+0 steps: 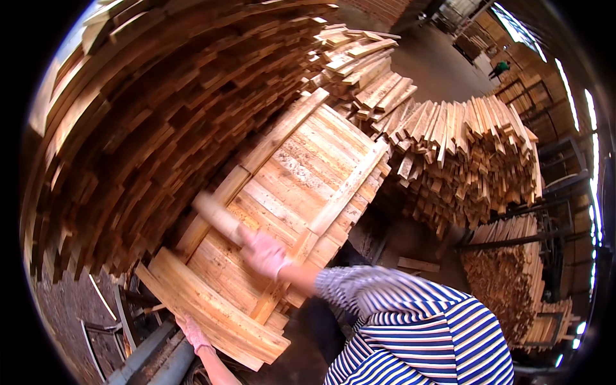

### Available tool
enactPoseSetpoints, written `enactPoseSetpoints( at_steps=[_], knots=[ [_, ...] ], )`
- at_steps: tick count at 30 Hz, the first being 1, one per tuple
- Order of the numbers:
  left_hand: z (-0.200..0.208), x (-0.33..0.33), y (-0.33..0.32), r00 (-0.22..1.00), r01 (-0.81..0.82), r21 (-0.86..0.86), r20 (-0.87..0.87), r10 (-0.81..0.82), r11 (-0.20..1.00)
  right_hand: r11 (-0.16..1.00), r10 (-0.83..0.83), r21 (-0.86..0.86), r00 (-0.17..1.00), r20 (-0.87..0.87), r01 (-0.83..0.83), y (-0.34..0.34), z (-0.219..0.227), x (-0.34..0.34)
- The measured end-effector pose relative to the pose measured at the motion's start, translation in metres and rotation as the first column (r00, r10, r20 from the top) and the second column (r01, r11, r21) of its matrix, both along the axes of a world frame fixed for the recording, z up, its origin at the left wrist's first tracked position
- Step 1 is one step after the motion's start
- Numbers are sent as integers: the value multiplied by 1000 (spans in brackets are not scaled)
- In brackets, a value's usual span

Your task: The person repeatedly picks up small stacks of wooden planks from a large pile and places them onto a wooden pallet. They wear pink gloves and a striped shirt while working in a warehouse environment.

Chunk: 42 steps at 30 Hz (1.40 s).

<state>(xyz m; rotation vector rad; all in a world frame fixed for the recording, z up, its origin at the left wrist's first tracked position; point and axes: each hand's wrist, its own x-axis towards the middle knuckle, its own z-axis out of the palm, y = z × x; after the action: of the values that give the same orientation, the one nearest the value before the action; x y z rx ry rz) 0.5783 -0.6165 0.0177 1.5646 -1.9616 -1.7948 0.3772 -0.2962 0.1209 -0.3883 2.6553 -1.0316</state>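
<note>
A short wooden slat [216, 214], smeared by motion, is in my right hand [264, 252]. That hand wears a pale pink glove and closes round the slat's near end, above the bench-high stack. The slat points up and left over the layer of planks [273, 205]. At the stack's near end lie several longer boards [215, 308] side by side, crosswise. My left hand [194, 333], also gloved in pink, is at the lower edge of these boards. Its fingers look stretched out along the edge, and whether they press on the wood is hard to tell.
A tall wall of stacked slats [160, 128] rises close on the left. Loose slat piles [455, 147] stand beyond on the right, with another stack [504, 276] nearer. Grey metal beams [151, 359] lie at lower left. A person in green [499, 68] is far off.
</note>
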Motion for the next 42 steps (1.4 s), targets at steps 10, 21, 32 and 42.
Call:
enactPoseSetpoints(
  at_steps=[10, 21, 32, 42],
  knots=[
    [18, -18, 16, 996, 86, 34, 21, -87, 996, 913, 400, -232, 849, 345, -336, -31, -73, 53],
    [38, -212, 182, 897, 244, -871, 36, -441, 425, 703, -626, -324, 767, 140, 633, 403, -67, -155],
    [-9, -669, 747, 832, 520, 640, -229, -506, 565, 222, -956, -95, 236, 175, 970, 674, -137, -474],
    [-27, -740, 860, 831, 431, 595, 30, -555, 678, 155, -837, 101, 76, 541, 983, 687, -92, -548]
  ],
)
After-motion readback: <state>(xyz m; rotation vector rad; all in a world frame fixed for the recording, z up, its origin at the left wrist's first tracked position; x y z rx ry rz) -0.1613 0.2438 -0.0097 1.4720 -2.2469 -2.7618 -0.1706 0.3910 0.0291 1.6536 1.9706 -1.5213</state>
